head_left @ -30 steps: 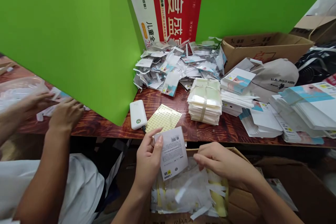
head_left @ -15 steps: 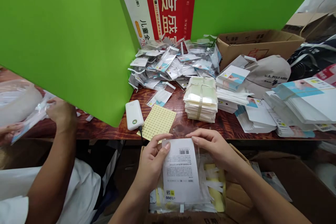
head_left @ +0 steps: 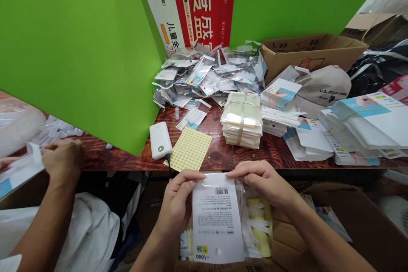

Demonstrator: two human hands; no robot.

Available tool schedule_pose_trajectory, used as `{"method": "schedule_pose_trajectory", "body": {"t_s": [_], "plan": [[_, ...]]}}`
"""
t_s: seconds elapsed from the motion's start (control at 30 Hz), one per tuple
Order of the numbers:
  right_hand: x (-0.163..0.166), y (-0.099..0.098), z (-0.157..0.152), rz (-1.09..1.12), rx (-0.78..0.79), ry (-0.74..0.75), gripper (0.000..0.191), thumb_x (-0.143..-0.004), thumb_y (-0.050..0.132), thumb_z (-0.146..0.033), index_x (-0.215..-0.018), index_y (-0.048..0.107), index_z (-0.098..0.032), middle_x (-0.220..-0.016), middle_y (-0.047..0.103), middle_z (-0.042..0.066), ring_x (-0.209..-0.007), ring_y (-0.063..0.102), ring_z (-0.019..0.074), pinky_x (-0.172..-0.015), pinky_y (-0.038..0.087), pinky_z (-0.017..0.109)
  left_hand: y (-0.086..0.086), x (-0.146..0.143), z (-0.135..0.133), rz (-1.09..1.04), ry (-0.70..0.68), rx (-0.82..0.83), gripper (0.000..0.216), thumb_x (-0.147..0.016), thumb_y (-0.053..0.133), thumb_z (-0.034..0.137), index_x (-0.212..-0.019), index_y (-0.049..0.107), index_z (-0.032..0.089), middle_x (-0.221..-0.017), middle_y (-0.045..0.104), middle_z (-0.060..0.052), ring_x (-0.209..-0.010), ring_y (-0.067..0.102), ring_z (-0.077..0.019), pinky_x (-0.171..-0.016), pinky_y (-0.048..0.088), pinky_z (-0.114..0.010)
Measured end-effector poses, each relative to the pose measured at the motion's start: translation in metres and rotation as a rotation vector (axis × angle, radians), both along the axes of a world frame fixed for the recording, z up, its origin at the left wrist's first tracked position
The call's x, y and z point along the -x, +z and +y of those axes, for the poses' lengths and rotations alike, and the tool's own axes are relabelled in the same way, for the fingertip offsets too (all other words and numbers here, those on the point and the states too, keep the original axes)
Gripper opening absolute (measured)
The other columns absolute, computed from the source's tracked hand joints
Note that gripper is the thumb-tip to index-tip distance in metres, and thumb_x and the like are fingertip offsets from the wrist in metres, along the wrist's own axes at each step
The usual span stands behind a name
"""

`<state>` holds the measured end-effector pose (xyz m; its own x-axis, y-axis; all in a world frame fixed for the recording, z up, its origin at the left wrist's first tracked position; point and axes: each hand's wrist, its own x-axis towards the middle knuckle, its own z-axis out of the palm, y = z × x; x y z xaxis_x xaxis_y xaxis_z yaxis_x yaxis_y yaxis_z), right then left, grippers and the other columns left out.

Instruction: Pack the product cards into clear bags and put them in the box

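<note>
My left hand (head_left: 177, 203) and my right hand (head_left: 263, 181) both pinch the top edge of a clear plastic packet (head_left: 217, 216) with a white printed card and barcode inside. The packet hangs upright just below the wooden table's front edge (head_left: 280, 156). Under it sits a cardboard box (head_left: 288, 238) filled with white and yellow peeled strips (head_left: 257, 221). On the table just beyond my hands lie a yellow sheet of small stickers (head_left: 189, 149) and a white power bank (head_left: 160, 140).
A heap of filled packets (head_left: 208, 76) lies at the back. A banded stack of clear bags (head_left: 242, 120), stacks of printed cards (head_left: 363, 129), a beige cap (head_left: 325, 86) and an open carton (head_left: 314, 51) stand to the right. Another person's hand (head_left: 62, 159) works at left behind a green divider (head_left: 79, 46).
My right hand came up from the box to join the left on the packet's top edge, and the packet turned upright and dropped lower. The other person's hands shifted left.
</note>
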<state>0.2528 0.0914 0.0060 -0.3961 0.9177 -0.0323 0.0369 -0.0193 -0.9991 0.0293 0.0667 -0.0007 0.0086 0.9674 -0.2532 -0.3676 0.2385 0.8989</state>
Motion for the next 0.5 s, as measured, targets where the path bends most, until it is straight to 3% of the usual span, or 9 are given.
{"method": "schedule_pose_trajectory", "body": {"t_s": [0.17, 0.3, 0.5], "plan": [[0.003, -0.002, -0.002, 0.017, 0.036, -0.009, 0.023, -0.085, 0.057, -0.029, -0.093, 0.076, -0.02, -0.087, 0.072, 0.005, -0.078, 0.064, 0.0182, -0.072, 0.05, 0.031, -0.008, 0.002, -0.004, 0.098, 0.013, -0.044, 0.012, -0.077, 0.065, 0.026, -0.07, 0.073, 0.02, -0.064, 0.059, 0.001, -0.054, 0.046, -0.0114, -0.05, 0.034, -0.021], [0.003, 0.003, -0.002, 0.007, 0.061, 0.011, 0.02, -0.082, 0.069, -0.032, -0.098, 0.072, -0.02, -0.096, 0.07, 0.005, -0.088, 0.064, 0.0189, -0.08, 0.051, 0.031, -0.015, 0.005, -0.005, 0.166, -0.004, -0.073, 0.015, -0.082, 0.062, 0.028, -0.074, 0.073, 0.02, -0.06, 0.056, 0.002, -0.053, 0.043, -0.0121, -0.049, 0.031, -0.022], [0.002, 0.003, -0.002, 0.014, 0.07, 0.053, 0.028, -0.089, 0.059, -0.04, -0.1, 0.074, -0.019, -0.096, 0.071, 0.007, -0.088, 0.064, 0.0197, -0.081, 0.051, 0.033, -0.014, 0.009, -0.003, 0.211, -0.014, -0.118, 0.015, -0.081, 0.063, 0.026, -0.072, 0.073, 0.021, -0.066, 0.06, 0.0, -0.056, 0.044, -0.0125, -0.051, 0.033, -0.022]]}}
